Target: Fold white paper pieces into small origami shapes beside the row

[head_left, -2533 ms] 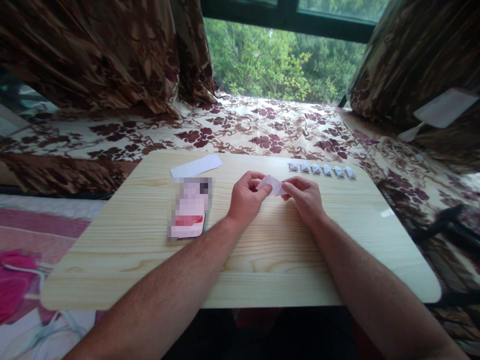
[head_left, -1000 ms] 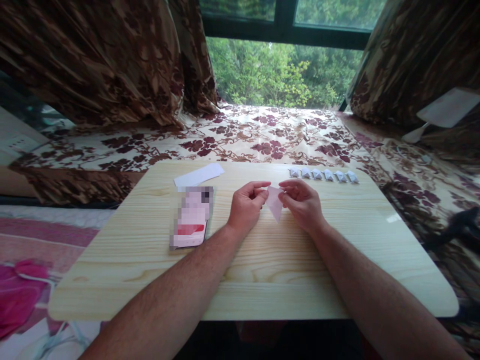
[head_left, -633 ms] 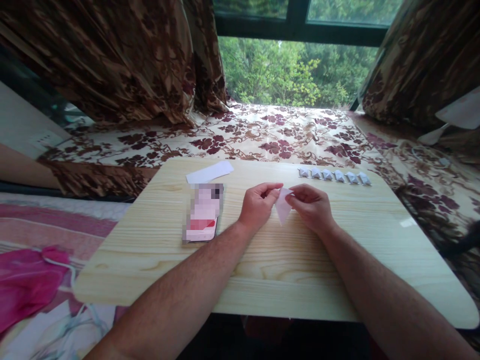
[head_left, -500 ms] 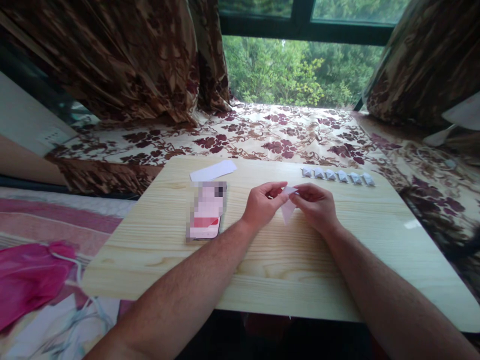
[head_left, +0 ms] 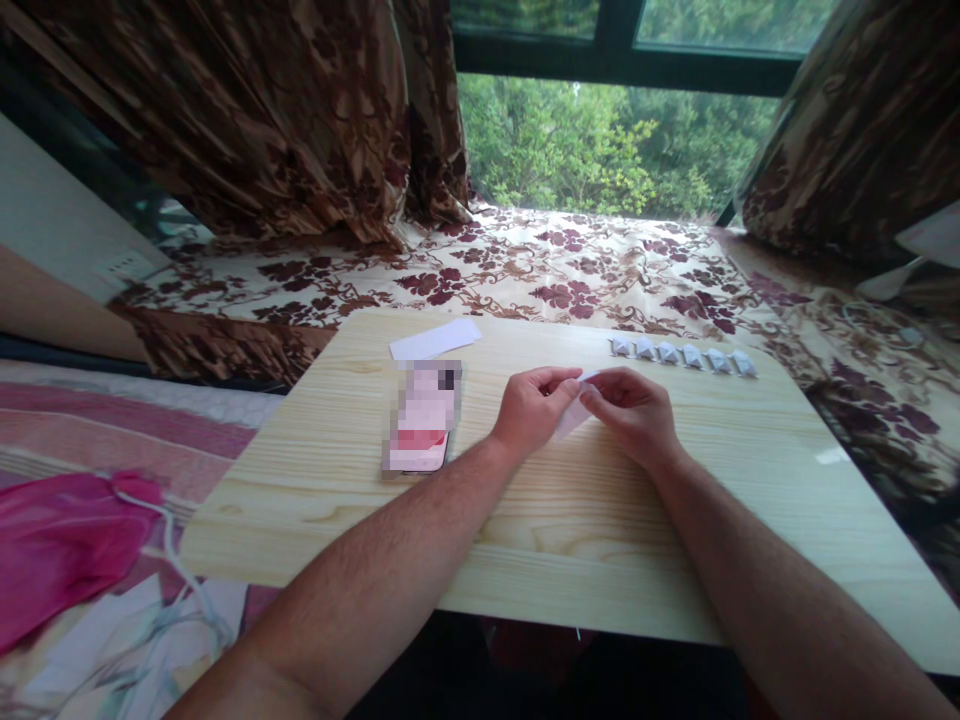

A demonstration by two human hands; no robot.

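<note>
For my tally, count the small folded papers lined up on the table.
6, near the far edge of the table, beyond the right hand; left to right: first folded paper, second, third, fourth, fifth, sixth. None seems hidden.

Hands (head_left: pixel 534 408) (head_left: pixel 636 412), wrists (head_left: pixel 501 452), forearms (head_left: pixel 390 550) — all bare

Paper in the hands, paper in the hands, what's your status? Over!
Left hand and right hand both pinching the white paper. Paper partly hidden, one end poking out below. Phone lying apart, to the left.
</note>
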